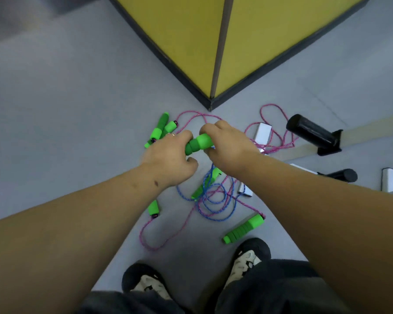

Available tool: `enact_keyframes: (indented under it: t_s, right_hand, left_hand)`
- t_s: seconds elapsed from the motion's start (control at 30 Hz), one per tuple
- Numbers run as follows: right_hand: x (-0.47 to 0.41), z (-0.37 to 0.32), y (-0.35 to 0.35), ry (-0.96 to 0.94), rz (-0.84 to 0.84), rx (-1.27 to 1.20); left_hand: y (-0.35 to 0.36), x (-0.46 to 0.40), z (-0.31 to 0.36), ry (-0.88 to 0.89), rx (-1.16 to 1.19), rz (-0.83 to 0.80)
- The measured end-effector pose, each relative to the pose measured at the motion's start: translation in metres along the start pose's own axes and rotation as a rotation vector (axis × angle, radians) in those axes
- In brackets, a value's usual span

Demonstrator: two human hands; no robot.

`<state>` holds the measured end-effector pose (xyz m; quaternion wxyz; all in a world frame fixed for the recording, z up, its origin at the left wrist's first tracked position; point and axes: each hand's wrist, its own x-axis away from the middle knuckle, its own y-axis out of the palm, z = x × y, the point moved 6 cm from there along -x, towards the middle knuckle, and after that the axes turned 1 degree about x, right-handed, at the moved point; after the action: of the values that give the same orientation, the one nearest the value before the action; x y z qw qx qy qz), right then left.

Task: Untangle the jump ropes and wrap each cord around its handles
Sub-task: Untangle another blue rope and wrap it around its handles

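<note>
Both hands hold one green handle (199,143) just above the centre of the frame, above the floor (55,121); its long axis runs from lower left to upper right. The left hand (168,158) curls its fingers round the narrow end and the right hand (227,146) grips the thick end. The blue cord (210,201) hangs below, toward the tangle with the pink cord (166,241), nearer to the right hand.

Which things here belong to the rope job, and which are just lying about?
Job: held handle in left hand and right hand; pink cord; blue cord; floor handles.
Lying about: black roller; white blocks; yellow panel; shoes.
</note>
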<state>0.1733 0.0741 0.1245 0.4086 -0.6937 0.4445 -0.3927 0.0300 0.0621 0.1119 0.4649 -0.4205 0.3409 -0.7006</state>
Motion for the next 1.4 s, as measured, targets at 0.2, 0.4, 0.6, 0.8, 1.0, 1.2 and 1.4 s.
enact_keyframes:
  t_s: [0.2, 0.4, 0.6, 0.8, 1.0, 1.2, 1.4]
  right_hand:
    - [0.053, -0.05, -0.112, 0.015, 0.206, -0.405]
    - [0.103, -0.081, -0.173, 0.13, 0.293, -0.583]
    - [0.11, -0.111, -0.195, 0.032, 0.285, -0.284]
    - [0.098, -0.128, -0.21, -0.093, 0.391, -0.138]
    - [0.094, -0.122, -0.202, -0.093, 0.439, -0.217]
    - [0.1, -0.12, -0.199, -0.078, 0.424, -0.321]
    - [0.104, -0.107, -0.201, -0.006, 0.303, -0.56]
  left_hand:
    - [-0.104, 0.069, 0.045, 0.053, 0.168, 0.09]
    - [-0.154, 0.131, 0.101, -0.085, 1.198, -0.051]
    - [-0.174, 0.128, 0.112, -0.043, 1.383, 0.162]
    - [-0.184, 0.104, 0.093, -0.023, 1.306, 0.355]
    - [-0.174, 0.094, 0.096, -0.041, 1.481, 0.236]
    - [-0.175, 0.097, 0.092, -0.094, 1.348, 0.33]
    - [-0.188, 0.103, 0.081, -0.056, 0.747, 0.416]
